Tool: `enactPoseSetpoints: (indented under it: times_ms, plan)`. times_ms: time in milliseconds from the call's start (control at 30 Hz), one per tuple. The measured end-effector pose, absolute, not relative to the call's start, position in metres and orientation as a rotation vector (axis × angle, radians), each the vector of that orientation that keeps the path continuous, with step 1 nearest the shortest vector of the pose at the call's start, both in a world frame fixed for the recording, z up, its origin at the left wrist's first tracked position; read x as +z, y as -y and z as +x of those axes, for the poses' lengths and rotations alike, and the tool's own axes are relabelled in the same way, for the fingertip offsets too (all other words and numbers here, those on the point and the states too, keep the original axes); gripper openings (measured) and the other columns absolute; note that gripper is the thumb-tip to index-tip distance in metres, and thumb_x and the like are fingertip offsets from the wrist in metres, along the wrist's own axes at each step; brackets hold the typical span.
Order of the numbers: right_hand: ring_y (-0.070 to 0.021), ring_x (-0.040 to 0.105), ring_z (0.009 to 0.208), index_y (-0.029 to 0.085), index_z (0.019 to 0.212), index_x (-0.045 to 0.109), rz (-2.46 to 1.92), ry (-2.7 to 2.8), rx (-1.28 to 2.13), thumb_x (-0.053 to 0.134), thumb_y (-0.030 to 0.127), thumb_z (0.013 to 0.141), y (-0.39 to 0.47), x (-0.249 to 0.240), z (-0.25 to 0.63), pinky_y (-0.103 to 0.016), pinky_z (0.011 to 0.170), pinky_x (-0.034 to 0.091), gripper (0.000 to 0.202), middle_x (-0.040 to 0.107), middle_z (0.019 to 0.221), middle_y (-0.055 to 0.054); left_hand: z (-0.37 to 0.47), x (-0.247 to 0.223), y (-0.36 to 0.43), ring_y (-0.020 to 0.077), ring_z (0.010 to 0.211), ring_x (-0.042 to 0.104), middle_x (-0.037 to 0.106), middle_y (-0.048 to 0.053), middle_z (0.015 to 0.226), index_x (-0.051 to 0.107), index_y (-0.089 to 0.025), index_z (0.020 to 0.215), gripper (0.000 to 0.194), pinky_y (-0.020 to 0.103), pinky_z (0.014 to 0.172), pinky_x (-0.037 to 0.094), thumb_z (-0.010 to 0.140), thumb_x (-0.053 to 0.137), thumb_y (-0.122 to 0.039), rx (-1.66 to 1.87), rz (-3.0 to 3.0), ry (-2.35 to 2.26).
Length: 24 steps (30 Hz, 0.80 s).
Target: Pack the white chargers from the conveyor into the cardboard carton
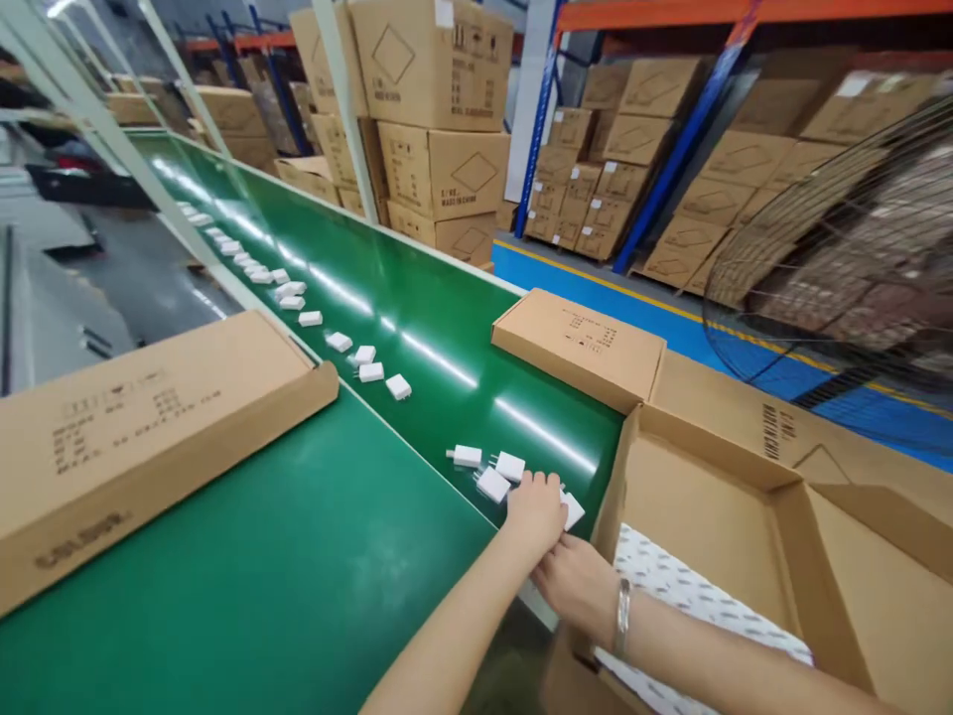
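Green surface (447,412) under my left grip (536,511), fingers bent beside a white adapter (573,512); right grip (581,584) curled against it. Cannot tell whether either pinches anything. Farther: loose adapters (370,372), then stacked cartons (447,169).

Head view, one only: worn on the person's head, facing forward and down over both hands (558,546) at near range, lower centre-right. Field: green belt (417,318) receding to upper left; boxes (439,119) and racking (662,149) farther off, along the top.
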State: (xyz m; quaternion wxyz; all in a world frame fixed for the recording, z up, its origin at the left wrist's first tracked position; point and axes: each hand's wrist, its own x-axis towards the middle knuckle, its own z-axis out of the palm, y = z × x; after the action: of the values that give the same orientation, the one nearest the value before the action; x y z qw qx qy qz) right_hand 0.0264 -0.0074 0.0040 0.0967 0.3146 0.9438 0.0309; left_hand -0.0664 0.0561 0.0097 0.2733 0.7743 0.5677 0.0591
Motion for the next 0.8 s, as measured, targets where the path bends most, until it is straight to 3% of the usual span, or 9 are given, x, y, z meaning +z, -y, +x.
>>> enactPoseSetpoints:
  times_ms: [133,200,267,367,433,533,700,800]
  plan:
    - [-0.0175,0.054,0.061,0.016,0.083,0.057,0.818,-2.846,0.067,0.050,0.011,0.078,0.008,0.061,0.047,-0.030,0.052,0.039,0.010,0.059,0.072,-0.004,-0.051,0.005,-0.060,0.0237,0.093,0.056,0.060,0.011,0.096,0.055,-0.015,0.094,0.020,0.034,0.077,0.046,0.080,0.047,-0.027,0.153,2.043,-1.570]
    - [-0.0182,0.056,0.068,0.014,0.090,0.057,0.886,-2.717,0.079,0.045,0.006,0.080,-0.008,0.084,0.053,-0.030,0.056,0.041,0.018,0.060,0.080,-0.007,-0.061,0.010,-0.057,0.0211,0.091,0.057,0.060,0.008,0.097,0.053,-0.018,0.098,0.022,0.033,0.078,0.045,0.084,0.041,-0.029,0.228,1.998,-1.634]
    - [-0.0197,0.057,0.081,0.012,0.099,0.056,0.955,-2.546,0.060,0.041,0.005,0.082,-0.028,0.091,0.050,-0.030,0.063,0.043,0.024,0.059,0.091,-0.011,-0.080,0.017,-0.052,0.0187,0.088,0.058,0.059,0.005,0.096,0.048,-0.020,0.105,0.024,0.031,0.077,0.045,0.084,0.040,-0.029,0.396,1.849,-1.694]
    - [-0.0216,0.056,0.087,0.010,0.093,0.059,0.988,-2.385,-0.026,0.057,0.013,0.076,-0.052,0.072,0.037,-0.030,0.066,0.045,0.017,0.057,0.097,-0.013,-0.110,0.022,-0.048,0.0155,0.080,0.056,0.055,0.003,0.091,0.038,-0.021,0.114,0.032,0.029,0.076,0.044,0.081,0.039,-0.021,0.588,1.622,-1.692]
    - [-0.0199,0.057,0.085,0.011,0.092,0.059,0.987,-2.302,-0.075,0.065,0.020,0.072,-0.060,0.053,0.029,-0.031,0.067,0.047,0.023,0.057,0.100,-0.010,-0.121,0.020,-0.048,0.0150,0.083,0.054,0.049,0.004,0.093,0.043,-0.022,0.112,0.032,0.030,0.081,0.042,0.083,0.031,-0.015,0.520,1.645,-1.684]
    - [-0.0191,0.055,0.091,0.014,0.102,0.055,0.978,-2.219,-0.104,0.061,0.028,0.077,-0.065,0.034,0.027,-0.037,0.076,0.047,0.030,0.055,0.107,-0.007,-0.122,0.015,-0.049,0.0148,0.087,0.051,0.042,0.005,0.097,0.049,-0.021,0.105,0.036,0.031,0.085,0.041,0.080,0.027,-0.007,0.304,1.696,-1.671]
    - [-0.0232,0.051,0.101,0.015,0.113,0.050,0.885,-2.176,-0.202,0.066,0.025,0.073,-0.074,0.035,0.042,-0.039,0.077,0.048,0.044,0.053,0.113,-0.008,-0.106,0.018,-0.047,0.0145,0.089,0.050,0.037,0.008,0.107,0.041,-0.016,0.111,0.052,0.027,0.083,0.042,0.065,0.039,0.006,0.035,1.995,-1.658]
    - [-0.0244,0.050,0.103,0.015,0.114,0.050,0.814,-2.184,-0.271,0.069,0.021,0.069,-0.080,0.041,0.049,-0.039,0.075,0.049,0.049,0.051,0.116,-0.009,-0.103,0.025,-0.043,0.0179,0.087,0.052,0.039,0.009,0.110,0.041,-0.018,0.110,0.045,0.029,0.071,0.046,0.070,0.037,0.004,-0.182,2.221,-1.755]
